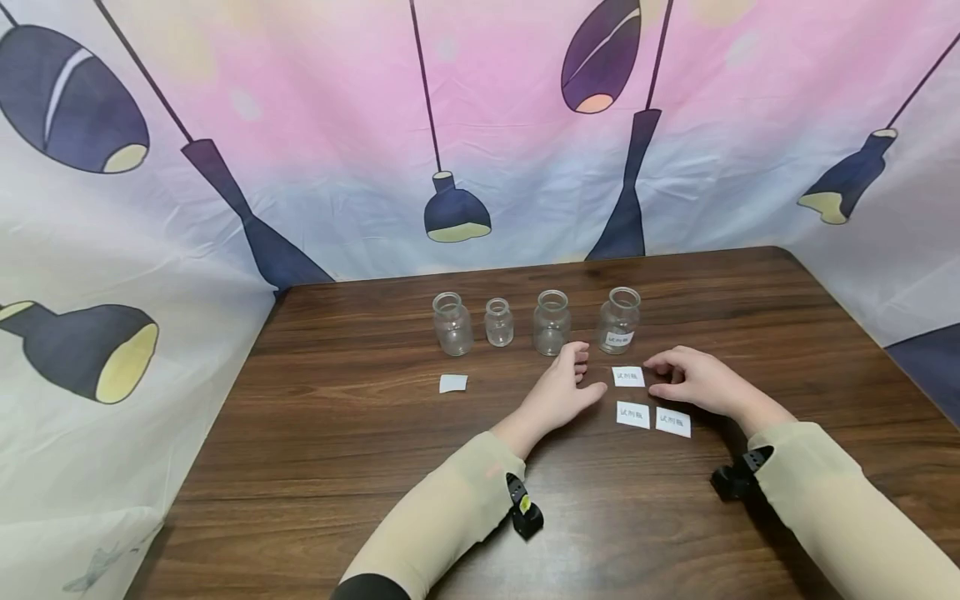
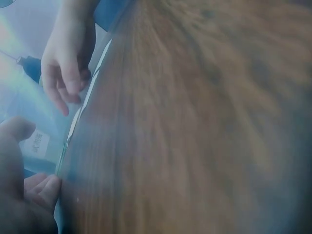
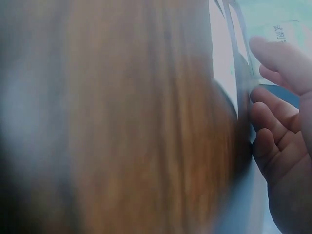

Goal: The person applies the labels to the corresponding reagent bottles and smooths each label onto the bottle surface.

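My left hand [image 1: 556, 396] hovers over or rests on the table just in front of a clear glass jar [image 1: 552, 323], thumb apart from the loosely bent fingers. Right of it stands another glass jar [image 1: 619, 317], with a white printed label [image 1: 618, 339] on its front. A loose printed label [image 1: 627, 377] lies between my two hands. My right hand [image 1: 697, 379] is just to the right of that label, fingers relaxed and holding nothing. Two more printed labels, a left one [image 1: 633, 414] and a right one [image 1: 672, 422], lie nearer me. The right wrist view shows the right hand's fingers [image 3: 278, 109] loosely bent.
Farther left in the same row stand a glass jar [image 1: 453, 325] and a smaller one [image 1: 498, 322]. A white slip [image 1: 453, 383] lies in front of them. Everything rests on a dark wooden table [image 1: 337, 467], with a patterned cloth [image 1: 360, 125] hanging behind it.
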A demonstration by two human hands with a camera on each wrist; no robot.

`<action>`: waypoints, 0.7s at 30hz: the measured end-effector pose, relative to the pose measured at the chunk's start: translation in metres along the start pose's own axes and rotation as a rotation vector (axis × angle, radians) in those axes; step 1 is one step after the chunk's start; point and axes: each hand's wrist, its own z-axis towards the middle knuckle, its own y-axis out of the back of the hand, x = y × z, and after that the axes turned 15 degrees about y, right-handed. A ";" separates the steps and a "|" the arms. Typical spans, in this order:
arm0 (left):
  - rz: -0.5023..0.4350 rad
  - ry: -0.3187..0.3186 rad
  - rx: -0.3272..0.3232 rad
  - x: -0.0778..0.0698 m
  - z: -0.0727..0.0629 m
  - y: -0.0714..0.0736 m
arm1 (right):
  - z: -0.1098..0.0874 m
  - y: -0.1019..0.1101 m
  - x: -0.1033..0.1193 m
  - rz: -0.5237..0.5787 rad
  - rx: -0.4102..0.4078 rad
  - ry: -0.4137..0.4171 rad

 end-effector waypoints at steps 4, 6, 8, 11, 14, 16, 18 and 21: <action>0.021 -0.025 0.026 0.005 -0.002 0.006 | -0.009 0.004 0.001 -0.004 0.031 -0.021; 0.032 -0.037 0.041 0.008 -0.003 0.010 | -0.013 0.005 0.001 -0.004 0.044 -0.027; 0.033 -0.040 0.054 0.010 -0.004 0.013 | -0.017 0.006 0.002 0.001 0.060 -0.023; 0.027 -0.040 0.072 0.014 -0.005 0.017 | -0.022 0.006 0.001 0.016 0.078 -0.003; 0.015 -0.044 0.093 0.016 -0.005 0.020 | -0.024 0.005 0.002 0.030 0.099 0.024; 0.009 -0.047 0.103 0.017 -0.005 0.022 | -0.025 0.005 0.002 0.030 0.116 0.044; 0.007 -0.054 0.108 0.018 -0.005 0.023 | -0.025 0.005 0.003 0.024 0.124 0.057; 0.007 -0.059 0.107 0.019 -0.005 0.023 | -0.025 0.006 0.003 0.004 0.111 0.067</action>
